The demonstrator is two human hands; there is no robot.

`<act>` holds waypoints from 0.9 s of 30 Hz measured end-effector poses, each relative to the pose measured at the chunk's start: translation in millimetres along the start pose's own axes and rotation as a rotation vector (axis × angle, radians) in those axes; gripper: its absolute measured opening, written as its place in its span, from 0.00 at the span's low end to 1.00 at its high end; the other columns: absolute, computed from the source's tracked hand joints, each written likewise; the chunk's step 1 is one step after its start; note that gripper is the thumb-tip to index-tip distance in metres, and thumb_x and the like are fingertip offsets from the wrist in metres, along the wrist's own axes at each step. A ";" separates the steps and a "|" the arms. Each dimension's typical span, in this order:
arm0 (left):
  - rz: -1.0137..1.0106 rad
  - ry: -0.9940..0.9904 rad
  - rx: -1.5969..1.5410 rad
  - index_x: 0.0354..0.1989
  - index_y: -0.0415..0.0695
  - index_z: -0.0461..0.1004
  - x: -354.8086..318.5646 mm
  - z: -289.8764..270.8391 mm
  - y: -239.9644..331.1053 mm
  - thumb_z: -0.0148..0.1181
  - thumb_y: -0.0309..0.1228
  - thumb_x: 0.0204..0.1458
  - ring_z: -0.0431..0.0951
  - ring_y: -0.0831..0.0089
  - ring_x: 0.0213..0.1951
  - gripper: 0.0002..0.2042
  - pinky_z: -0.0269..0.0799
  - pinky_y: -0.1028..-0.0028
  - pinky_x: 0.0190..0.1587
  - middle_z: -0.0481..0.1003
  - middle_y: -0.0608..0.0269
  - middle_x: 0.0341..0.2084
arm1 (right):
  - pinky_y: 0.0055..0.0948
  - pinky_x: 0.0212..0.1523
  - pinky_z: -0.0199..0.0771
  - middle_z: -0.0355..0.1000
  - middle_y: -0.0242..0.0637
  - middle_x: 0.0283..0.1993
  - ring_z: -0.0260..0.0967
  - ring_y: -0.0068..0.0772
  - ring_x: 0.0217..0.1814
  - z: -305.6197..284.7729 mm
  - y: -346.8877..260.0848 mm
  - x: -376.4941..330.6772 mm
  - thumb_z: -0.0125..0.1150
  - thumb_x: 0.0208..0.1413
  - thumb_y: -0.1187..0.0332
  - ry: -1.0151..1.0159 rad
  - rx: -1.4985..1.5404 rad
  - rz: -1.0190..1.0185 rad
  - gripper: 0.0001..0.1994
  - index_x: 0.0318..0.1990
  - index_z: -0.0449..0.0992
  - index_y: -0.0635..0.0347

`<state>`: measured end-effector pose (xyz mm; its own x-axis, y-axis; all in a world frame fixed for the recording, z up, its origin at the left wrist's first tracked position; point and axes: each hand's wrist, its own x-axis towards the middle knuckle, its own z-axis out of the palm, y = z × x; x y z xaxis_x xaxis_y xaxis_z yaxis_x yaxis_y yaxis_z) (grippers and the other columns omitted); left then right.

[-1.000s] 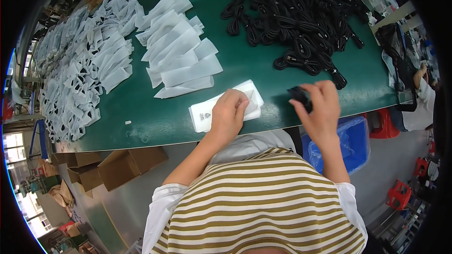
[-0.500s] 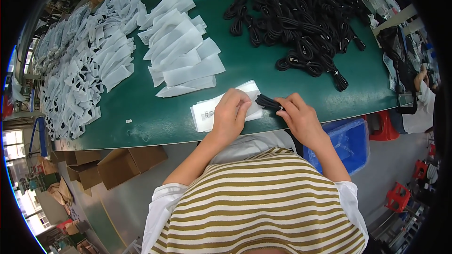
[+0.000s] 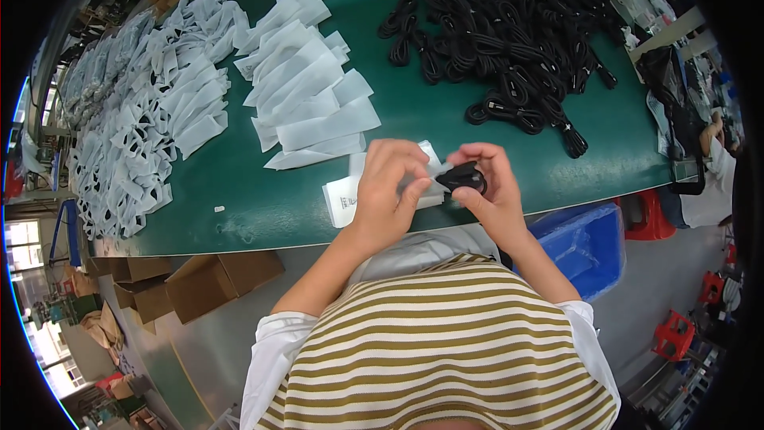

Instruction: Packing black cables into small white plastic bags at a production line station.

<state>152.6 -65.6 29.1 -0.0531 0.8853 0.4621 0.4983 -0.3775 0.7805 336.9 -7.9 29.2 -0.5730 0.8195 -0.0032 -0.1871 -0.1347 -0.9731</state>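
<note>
Near the front edge of the table, my right hand (image 3: 496, 201) closes its thumb and fingers round a coiled black cable (image 3: 463, 178). Facing it, my left hand (image 3: 385, 201) pinches the edge of a white translucent bag at the cable's left end. That end touches the bag's mouth; how far it reaches inside is hidden by my fingers. Beneath my left hand lies a stack of flat white bags (image 3: 338, 197) with dark print, partly covered by the hand.
A heap of coiled black cables (image 3: 509, 40) spreads over the far right of the green table (image 3: 231, 211). Whitish bags lie in an overlapping row (image 3: 310, 95) and a big pile (image 3: 143, 135) leftward. Below the edge are a blue bin (image 3: 585, 247) and cardboard boxes (image 3: 223, 279).
My right hand has shifted left and turned, wrapping more of its fingers round the cable. The cable now points more end-on toward the bag in my left hand.
</note>
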 end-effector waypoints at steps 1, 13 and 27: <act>-0.063 0.019 -0.141 0.34 0.41 0.70 1.6 -1.3 -2.2 0.60 0.23 0.54 0.71 0.62 0.47 0.04 0.67 0.66 0.51 0.71 0.56 0.46 | 0.21 0.38 0.71 0.68 0.39 0.52 0.68 0.22 0.43 8.0 -2.0 2.6 0.65 0.55 0.74 0.037 0.033 -0.124 0.17 0.51 0.70 0.62; -0.438 0.090 -1.038 0.40 0.37 0.70 24.9 -4.6 12.1 0.51 0.31 0.64 0.71 0.63 0.58 0.08 0.65 0.67 0.60 0.70 0.53 0.52 | 0.28 0.40 0.77 0.65 0.44 0.55 0.73 0.34 0.41 14.8 -2.6 21.2 0.67 0.49 0.81 -0.003 -0.685 -0.710 0.16 0.47 0.76 0.64; -0.606 0.032 -1.133 0.39 0.38 0.70 9.0 -1.5 8.7 0.51 0.34 0.65 0.76 0.68 0.43 0.10 0.71 0.68 0.52 0.72 0.52 0.50 | 0.22 0.32 0.70 0.68 0.41 0.41 0.69 0.24 0.35 19.7 -19.5 30.9 0.57 0.61 0.78 0.093 -0.096 -0.491 0.03 0.41 0.74 0.65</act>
<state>155.2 -61.4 40.7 -0.0404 0.9948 -0.0932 -0.6220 0.0480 0.7815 307.2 9.0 52.6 -0.3615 0.8200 0.4438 -0.3398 0.3274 -0.8817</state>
